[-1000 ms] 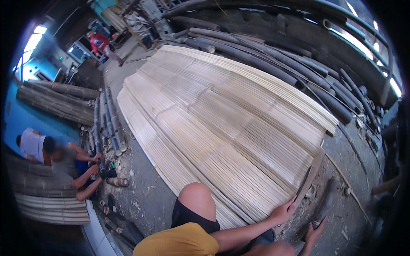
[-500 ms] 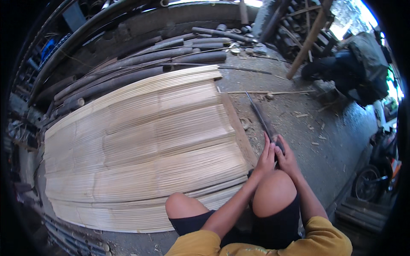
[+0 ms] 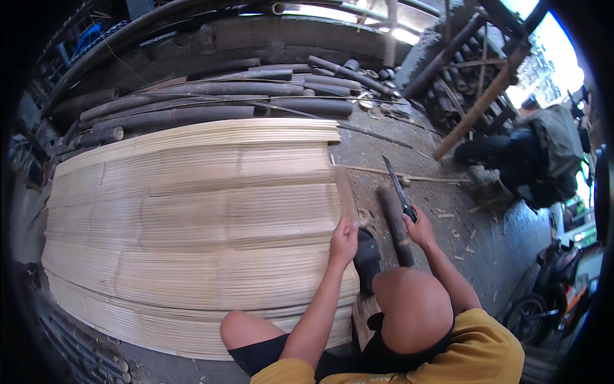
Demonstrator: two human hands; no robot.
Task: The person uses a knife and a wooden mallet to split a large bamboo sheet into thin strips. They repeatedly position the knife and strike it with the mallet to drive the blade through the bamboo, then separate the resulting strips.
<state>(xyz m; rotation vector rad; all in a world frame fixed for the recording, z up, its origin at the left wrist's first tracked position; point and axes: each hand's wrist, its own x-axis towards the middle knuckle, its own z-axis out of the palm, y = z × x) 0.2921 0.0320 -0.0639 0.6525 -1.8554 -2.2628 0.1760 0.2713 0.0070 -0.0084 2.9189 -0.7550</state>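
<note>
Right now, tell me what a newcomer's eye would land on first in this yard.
First, the broad pale mat of split bamboo strips spread over the ground, filling the left and centre. At its right edge the left hand rests on the strips, while the right hand grips a long dark knife pointing away. Beyond the mat, dark bamboo poles lie stacked along the far side.

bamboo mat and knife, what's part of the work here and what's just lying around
In hand:
left hand on the bamboo mat edge
right hand gripping the knife
short log beside the right hand

Lying about:
dark poles behind the mat
thin stick on the ground
motorbike at right
</note>
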